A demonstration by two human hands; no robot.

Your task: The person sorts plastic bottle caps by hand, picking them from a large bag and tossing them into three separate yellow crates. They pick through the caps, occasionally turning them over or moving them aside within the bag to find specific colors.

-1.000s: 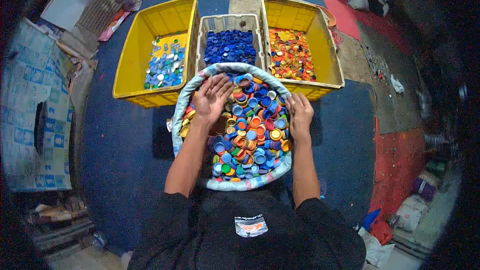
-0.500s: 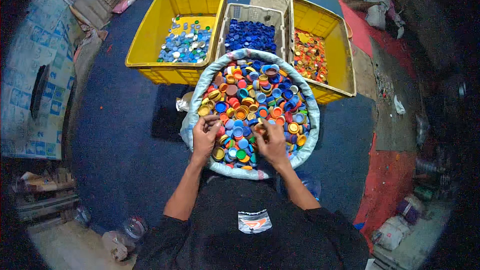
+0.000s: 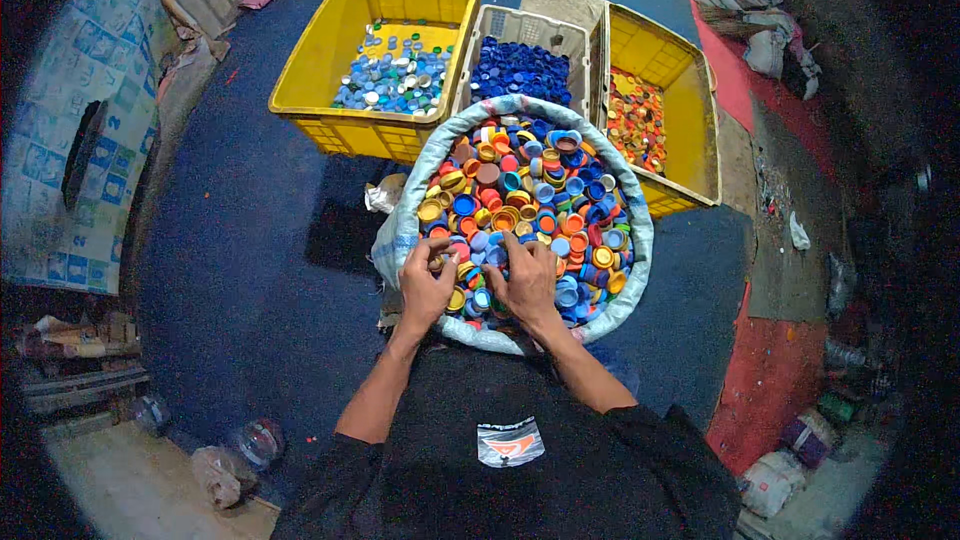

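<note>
Blue floor mat [image 3: 250, 240] underlies everything. Left yellow crate [image 3: 330, 60] holds blue, white and green caps; grey middle crate [image 3: 540, 25] all blue caps; right yellow crate [image 3: 690, 110] orange ones. Nearer, an open woven sack [image 3: 635, 240] brims with mixed bottle caps [image 3: 530, 190]. Left hand [image 3: 425, 285] and right hand [image 3: 528, 282] rest on the pile's near edge, fingers curled into caps; what each pinches is hidden. Rim clutter too dark to identify.
</note>
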